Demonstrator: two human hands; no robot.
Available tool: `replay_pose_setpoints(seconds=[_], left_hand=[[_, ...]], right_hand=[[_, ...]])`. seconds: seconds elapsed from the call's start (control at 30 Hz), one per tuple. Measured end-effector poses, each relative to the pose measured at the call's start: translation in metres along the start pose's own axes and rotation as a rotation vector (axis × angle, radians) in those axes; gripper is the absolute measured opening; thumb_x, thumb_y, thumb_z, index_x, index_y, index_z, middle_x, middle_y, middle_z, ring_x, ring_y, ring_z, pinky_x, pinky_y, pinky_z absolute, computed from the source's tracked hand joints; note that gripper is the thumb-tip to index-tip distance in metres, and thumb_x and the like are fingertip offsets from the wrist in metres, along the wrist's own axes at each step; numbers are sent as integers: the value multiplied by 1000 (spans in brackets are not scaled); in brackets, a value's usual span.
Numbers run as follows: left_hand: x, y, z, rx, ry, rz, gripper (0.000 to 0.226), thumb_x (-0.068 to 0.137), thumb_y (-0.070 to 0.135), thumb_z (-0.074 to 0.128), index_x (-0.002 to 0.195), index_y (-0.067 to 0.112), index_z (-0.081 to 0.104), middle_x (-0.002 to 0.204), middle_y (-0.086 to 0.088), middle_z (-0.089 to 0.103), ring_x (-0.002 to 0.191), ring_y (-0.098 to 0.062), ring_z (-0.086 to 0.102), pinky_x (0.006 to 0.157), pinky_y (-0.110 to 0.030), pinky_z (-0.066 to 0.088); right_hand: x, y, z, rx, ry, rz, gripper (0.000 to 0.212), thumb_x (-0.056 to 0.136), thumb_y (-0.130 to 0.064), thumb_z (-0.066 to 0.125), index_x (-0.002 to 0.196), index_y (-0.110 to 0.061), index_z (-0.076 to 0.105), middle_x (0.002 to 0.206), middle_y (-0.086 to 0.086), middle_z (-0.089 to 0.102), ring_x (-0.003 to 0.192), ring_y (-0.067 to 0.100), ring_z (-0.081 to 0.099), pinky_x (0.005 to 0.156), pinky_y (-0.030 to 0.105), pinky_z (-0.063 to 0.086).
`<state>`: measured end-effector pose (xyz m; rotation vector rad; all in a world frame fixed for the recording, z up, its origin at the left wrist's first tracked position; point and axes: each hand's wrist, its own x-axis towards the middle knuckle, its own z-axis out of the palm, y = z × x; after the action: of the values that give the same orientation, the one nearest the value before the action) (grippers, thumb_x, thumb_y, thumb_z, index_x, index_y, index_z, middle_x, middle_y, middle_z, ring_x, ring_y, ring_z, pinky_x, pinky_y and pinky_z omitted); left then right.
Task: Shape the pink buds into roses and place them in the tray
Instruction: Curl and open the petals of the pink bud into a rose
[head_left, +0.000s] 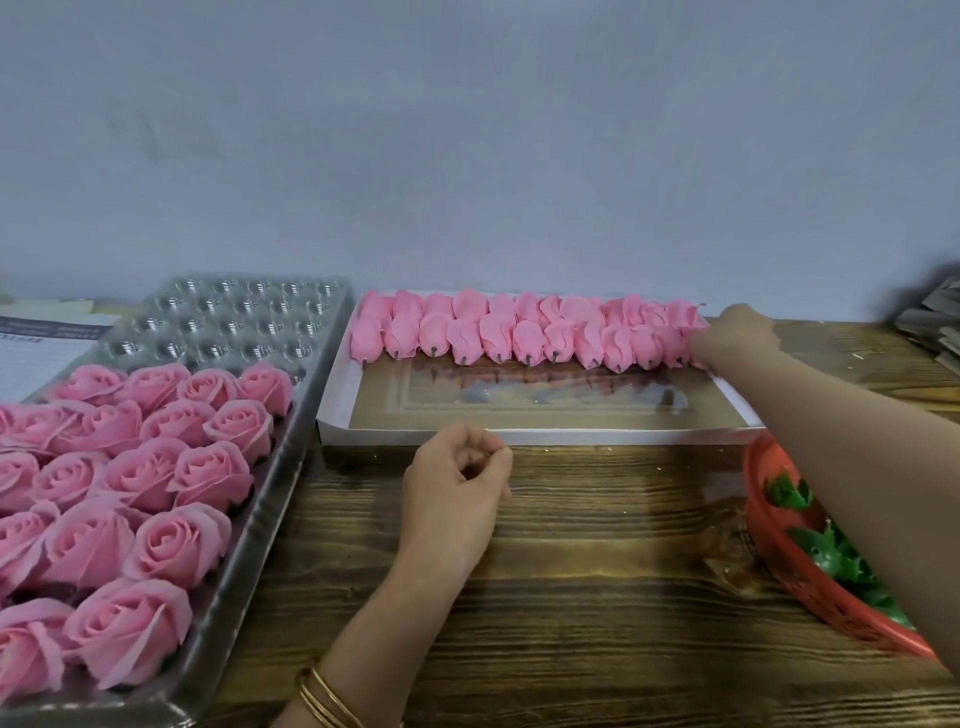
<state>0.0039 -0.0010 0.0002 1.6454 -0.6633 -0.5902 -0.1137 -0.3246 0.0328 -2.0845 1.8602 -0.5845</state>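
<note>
Beside the pink buds (524, 332), red basket (779, 540).

Person's wearing a couple of thin gold bangles (324, 699), sitting stacked on the wrist just behind the left hand (457, 488). Both forearms are showing bare, sleeves out of view.

A dark wooden table (597, 545) with bold striped grain fills the foreground, its surface catching a faint sheen. Directly behind the table rises a plain, pale grey-blue wall (467, 130), evenly lit by soft light. At the table's far right corner lies a blurred grey stack (930, 322).
</note>
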Motion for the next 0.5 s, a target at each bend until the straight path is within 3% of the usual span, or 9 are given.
replay_pose_setpoints(seconds=[0.07, 0.2, 0.27, 0.5], left_hand=[[-1, 1, 0, 14, -9, 1, 10, 91, 15, 66, 87, 24, 65, 65, 9, 66, 58, 1, 59, 67, -23, 46], [-1, 3, 1, 27, -8, 1, 10, 91, 15, 66, 88, 24, 65, 66, 7, 66, 58, 1, 59, 67, -24, 46], [-2, 4, 0, 24, -1, 1, 10, 91, 14, 66, 87, 23, 65, 65, 6, 66, 58, 1, 59, 67, -24, 46], [-3, 5, 0, 14, -5, -1, 10, 91, 13, 65, 87, 23, 65, 65, 8, 66, 58, 1, 58, 68, -24, 46]], right_hand=[[0, 1, 2, -12, 17, -18, 32, 88, -23, 59, 67, -8, 42, 69, 11, 49, 79, 36, 57, 64, 32, 39], [-1, 2, 6, -80, 34, -77, 24, 91, -25, 55, 80, -4, 49, 101, 23, 62, 97, 40, 62, 70, 32, 40], [-2, 1, 7, -110, 32, -96, 21, 89, -23, 59, 84, -5, 49, 106, 25, 61, 99, 41, 61, 70, 32, 40], [-3, -2, 10, -101, 42, -60, 40, 88, -34, 63, 106, 2, 58, 115, 27, 59, 107, 44, 59, 75, 35, 42]])
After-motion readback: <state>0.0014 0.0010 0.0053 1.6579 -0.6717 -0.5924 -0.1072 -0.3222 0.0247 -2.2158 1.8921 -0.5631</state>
